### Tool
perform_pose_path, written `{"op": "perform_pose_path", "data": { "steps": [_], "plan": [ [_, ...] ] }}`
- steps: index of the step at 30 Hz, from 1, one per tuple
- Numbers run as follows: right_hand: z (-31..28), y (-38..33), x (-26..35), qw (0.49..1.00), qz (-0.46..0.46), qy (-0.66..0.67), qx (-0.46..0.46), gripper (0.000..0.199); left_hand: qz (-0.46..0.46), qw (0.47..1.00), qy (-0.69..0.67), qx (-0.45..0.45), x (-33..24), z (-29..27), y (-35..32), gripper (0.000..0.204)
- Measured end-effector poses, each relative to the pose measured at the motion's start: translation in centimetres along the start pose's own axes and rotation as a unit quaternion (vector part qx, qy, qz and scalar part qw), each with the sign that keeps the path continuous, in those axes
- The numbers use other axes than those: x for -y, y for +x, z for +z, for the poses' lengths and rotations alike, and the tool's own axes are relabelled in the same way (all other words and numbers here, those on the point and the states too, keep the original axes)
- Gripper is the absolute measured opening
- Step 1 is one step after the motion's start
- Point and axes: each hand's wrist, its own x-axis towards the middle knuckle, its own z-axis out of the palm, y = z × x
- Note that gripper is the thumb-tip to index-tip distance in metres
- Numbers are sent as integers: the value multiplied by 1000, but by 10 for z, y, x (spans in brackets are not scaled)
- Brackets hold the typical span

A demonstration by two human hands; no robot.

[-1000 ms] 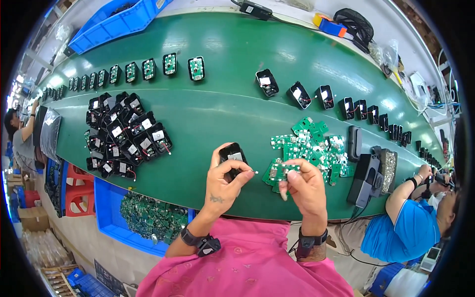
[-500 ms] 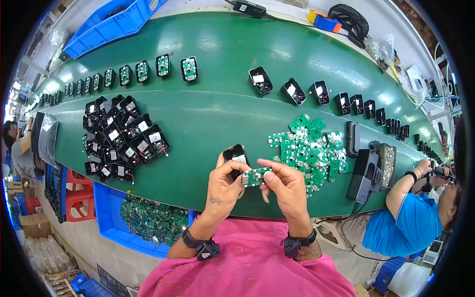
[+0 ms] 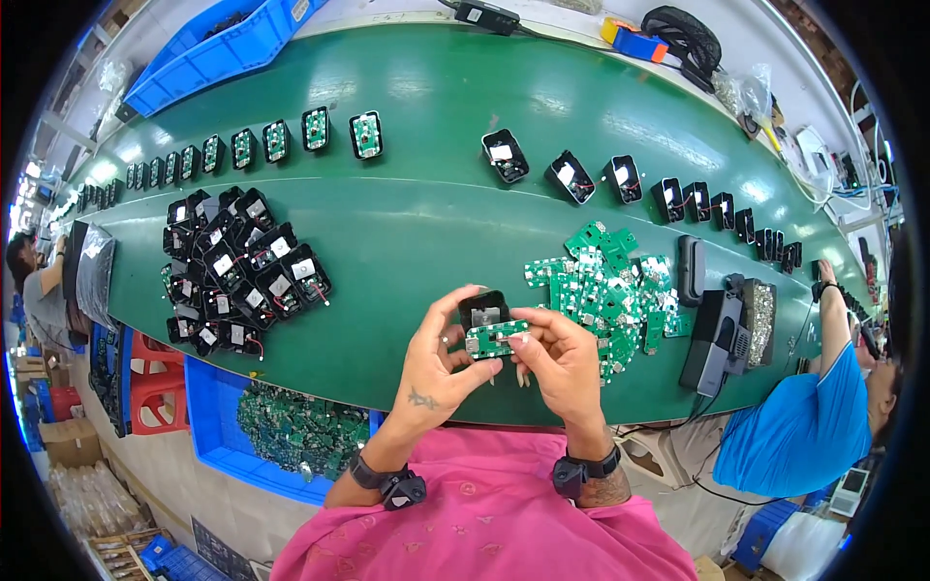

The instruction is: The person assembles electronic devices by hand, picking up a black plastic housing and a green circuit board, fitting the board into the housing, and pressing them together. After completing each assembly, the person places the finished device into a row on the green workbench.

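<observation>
Close to the table's front edge, my left hand (image 3: 433,363) is closed around a small black plastic housing (image 3: 483,308), its open side tilted up. A green circuit board (image 3: 494,339) lies across the housing's near side. My right hand (image 3: 557,358) pinches the board's right end between thumb and fingers, while my left thumb rests by its lower edge. Any wires between board and housing are hidden. Just right of my right hand is a heap of loose green circuit boards (image 3: 605,295).
A pile of black housings (image 3: 237,266) lies to the left on the green table (image 3: 407,232). Housings with boards (image 3: 367,136) line the far left; open housings (image 3: 572,177) line the right. A grey device (image 3: 712,339) stands near a co-worker in blue (image 3: 799,436). A blue crate (image 3: 208,426) sits below.
The housing in my left hand has turned and shifted right, behind the board. My right hand still pinches the board. The co-worker at right has stretched an arm toward the row of housings.
</observation>
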Motion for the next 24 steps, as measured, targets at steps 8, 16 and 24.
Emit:
{"op": "perform_pose_path", "data": {
  "steps": [8,16,24],
  "plan": [
    [1,1,7,971,-84,-217,-51,30,-41,995,-85,24,-3,4,1,54],
    [3,6,-9,921,-289,-252,-67,18,-18,999,-26,-12,-5,16,-1,50],
    [9,-1,-6,980,-162,-106,-33,14,-22,999,-25,28,3,22,-3,48]
  ]
}}
